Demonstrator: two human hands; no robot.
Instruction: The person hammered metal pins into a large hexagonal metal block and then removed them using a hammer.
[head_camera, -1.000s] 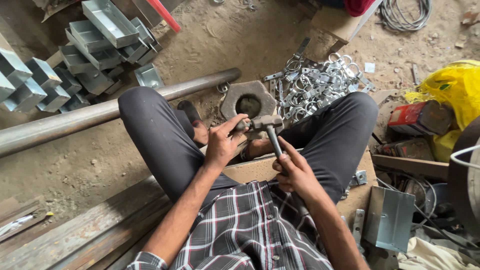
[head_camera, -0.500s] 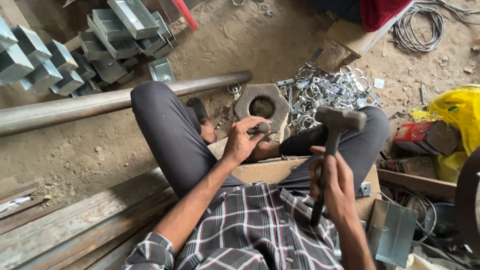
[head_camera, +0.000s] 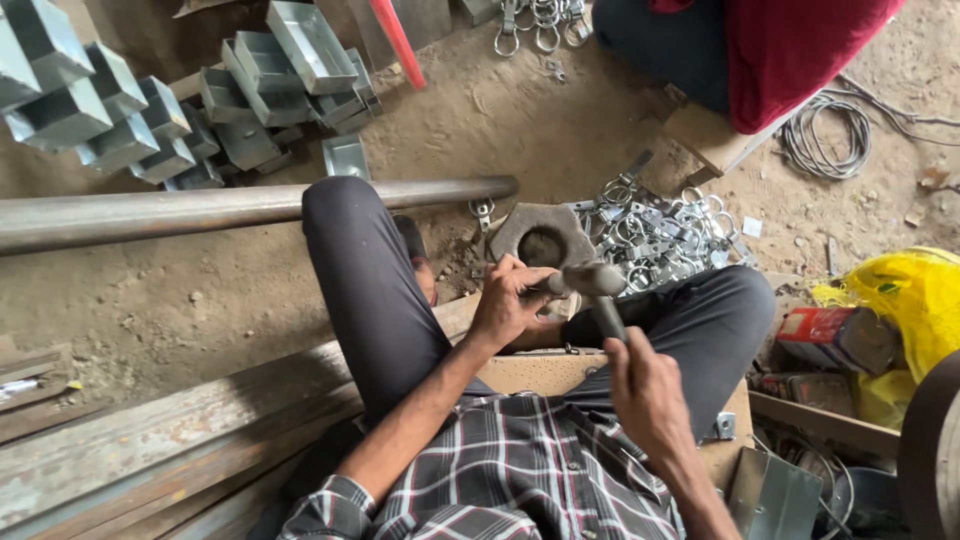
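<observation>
Steel hammer (head_camera: 592, 280), raised half a second ago, is now brought down by the right hand (head_camera: 640, 385); a small workpiece is pinched by the left hand (head_camera: 505, 300).

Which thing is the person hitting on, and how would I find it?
Find the long metal pipe lying on the dirt. Near its end, between the person's knees, sits a thick iron block by the left hand. Unlike the shiny clips beside it, it is dark, six-sided, with one round hole.

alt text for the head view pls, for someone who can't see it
A person sitting cross-legged on a dirt floor grips a hammer in the right hand, its head down at a small metal piece pinched in the left hand, beside a hexagonal metal block and a pile of metal clamps.
</observation>
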